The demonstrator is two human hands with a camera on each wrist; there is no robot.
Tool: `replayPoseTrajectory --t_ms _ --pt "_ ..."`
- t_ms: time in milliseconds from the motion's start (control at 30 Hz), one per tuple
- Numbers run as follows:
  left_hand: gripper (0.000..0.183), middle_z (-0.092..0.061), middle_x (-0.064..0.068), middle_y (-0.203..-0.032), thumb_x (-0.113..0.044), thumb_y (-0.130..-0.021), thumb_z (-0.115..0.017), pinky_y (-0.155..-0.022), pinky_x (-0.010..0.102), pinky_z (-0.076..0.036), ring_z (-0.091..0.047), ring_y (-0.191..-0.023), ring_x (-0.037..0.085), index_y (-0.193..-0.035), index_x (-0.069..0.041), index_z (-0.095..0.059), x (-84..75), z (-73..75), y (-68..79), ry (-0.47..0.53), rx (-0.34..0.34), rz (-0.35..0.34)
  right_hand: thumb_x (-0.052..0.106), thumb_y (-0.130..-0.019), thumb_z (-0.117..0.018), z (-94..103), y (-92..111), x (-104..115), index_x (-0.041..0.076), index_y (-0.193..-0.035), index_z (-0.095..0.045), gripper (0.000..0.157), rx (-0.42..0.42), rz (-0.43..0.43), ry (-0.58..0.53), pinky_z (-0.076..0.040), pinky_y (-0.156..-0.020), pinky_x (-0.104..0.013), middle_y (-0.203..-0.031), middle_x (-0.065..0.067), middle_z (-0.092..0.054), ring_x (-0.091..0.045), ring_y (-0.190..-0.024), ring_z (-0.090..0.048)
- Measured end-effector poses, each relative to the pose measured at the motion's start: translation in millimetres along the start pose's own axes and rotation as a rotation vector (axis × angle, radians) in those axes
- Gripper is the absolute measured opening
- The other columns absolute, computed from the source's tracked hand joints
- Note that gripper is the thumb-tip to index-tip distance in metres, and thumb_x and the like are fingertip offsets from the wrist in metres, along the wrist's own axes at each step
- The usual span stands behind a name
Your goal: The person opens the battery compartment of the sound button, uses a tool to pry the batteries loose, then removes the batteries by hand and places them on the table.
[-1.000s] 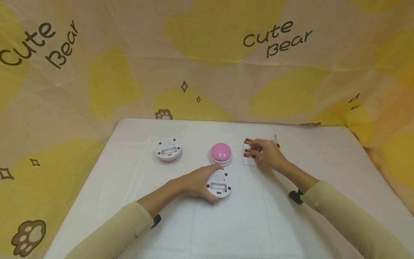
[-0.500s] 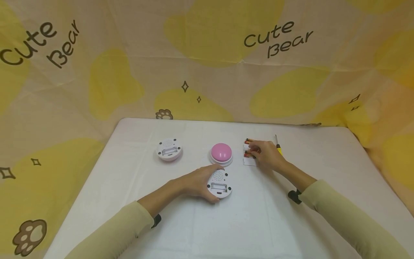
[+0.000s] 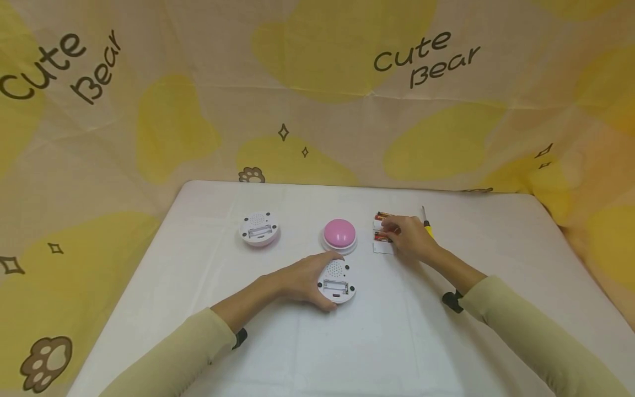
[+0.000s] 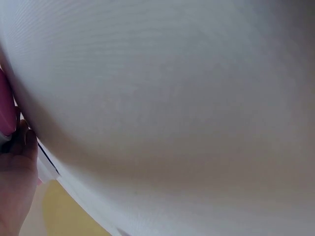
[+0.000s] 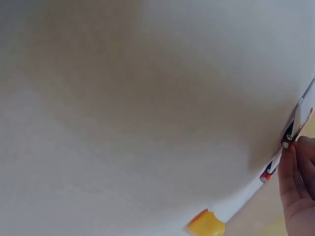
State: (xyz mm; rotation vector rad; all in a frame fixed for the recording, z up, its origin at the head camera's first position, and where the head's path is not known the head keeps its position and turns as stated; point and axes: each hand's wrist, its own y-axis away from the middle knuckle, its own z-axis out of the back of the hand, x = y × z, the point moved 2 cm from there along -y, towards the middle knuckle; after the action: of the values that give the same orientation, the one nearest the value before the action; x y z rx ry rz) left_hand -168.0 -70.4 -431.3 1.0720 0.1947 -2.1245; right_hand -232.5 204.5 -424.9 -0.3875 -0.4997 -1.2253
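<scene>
My left hand (image 3: 305, 279) grips the rim of an upturned round white button device (image 3: 335, 268), with thumb and fingers on opposite sides. Its battery compartment (image 3: 335, 287) faces up, uncovered, and no battery shows in it. To the right, my right hand (image 3: 410, 237) has its fingertips at the right end of the nearer pair of AA batteries (image 3: 381, 237), which it appears to pinch. In the right wrist view, the right hand's fingers (image 5: 295, 179) touch these batteries (image 5: 286, 142); part of them is hidden. The left wrist view shows little of the left hand (image 4: 17, 182).
Another upturned device (image 3: 258, 228) stands at the back left, compartment uncovered. A pink-domed button (image 3: 339, 234) sits upright in the middle. White rectangular pieces (image 3: 382, 248) and another pair of batteries (image 3: 383, 215) lie near the right hand. A yellow-handled screwdriver (image 3: 428, 227) lies behind it.
The nearer two batteries have come closer together at the right hand's fingertips. The right hand has shifted only slightly, and the left hand and its device have stayed put.
</scene>
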Motion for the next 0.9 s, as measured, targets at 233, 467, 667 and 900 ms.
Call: replayPoseTrajectory --t_ms 233,467,667,900 --pt "0.104 -0.053 -0.006 -0.133 -0.039 -0.065 -0.091 -0.103 0.035 -0.041 -0.051 -0.114 0.011 -0.15 -0.017 -0.036 0.1 -1.5 1.0 -0.004 -0.007 0.004 -0.004 -0.088 -0.069 6.8 4 0 -0.004 -0.113 -0.069 0.025 -0.039 0.055 -0.048 -0.056 -0.083 -0.044 -0.103 -0.016 -0.073 -0.029 -0.092 -0.068" --pt "0.103 -0.057 -0.008 -0.124 -0.042 -0.064 -0.091 -0.096 0.034 -0.045 -0.054 -0.108 0.01 -0.148 -0.018 -0.037 -1.7 3.1 6.1 -0.016 -0.043 -0.009 -0.001 -0.088 -0.07 14.9 9 4 -0.003 -0.112 -0.07 0.023 -0.075 0.117 -0.064 -0.056 -0.079 -0.043 -0.1 -0.014 -0.073 -0.027 -0.091 -0.068" --pt "0.096 -0.054 -0.01 -0.121 -0.044 -0.066 -0.089 -0.094 0.031 -0.046 -0.053 -0.105 0.008 -0.145 -0.015 -0.042 -3.9 16.2 11.3 -0.046 -0.151 -0.024 0.0 -0.086 -0.073 16.7 17 10 -0.004 -0.11 -0.071 0.024 -0.088 0.159 -0.097 -0.056 -0.076 -0.043 -0.101 -0.014 -0.073 -0.025 -0.089 -0.068" --pt "0.095 -0.051 -0.008 -0.125 -0.047 -0.068 -0.087 -0.094 0.033 -0.046 -0.05 -0.108 0.01 -0.146 -0.012 -0.047 -5.5 33.1 14.9 -0.113 -0.256 -0.032 0.0 -0.086 -0.072 15.1 26 13 -0.002 -0.109 -0.071 0.024 -0.088 0.18 -0.118 -0.056 -0.074 -0.039 -0.094 -0.008 -0.073 -0.022 -0.086 -0.067"
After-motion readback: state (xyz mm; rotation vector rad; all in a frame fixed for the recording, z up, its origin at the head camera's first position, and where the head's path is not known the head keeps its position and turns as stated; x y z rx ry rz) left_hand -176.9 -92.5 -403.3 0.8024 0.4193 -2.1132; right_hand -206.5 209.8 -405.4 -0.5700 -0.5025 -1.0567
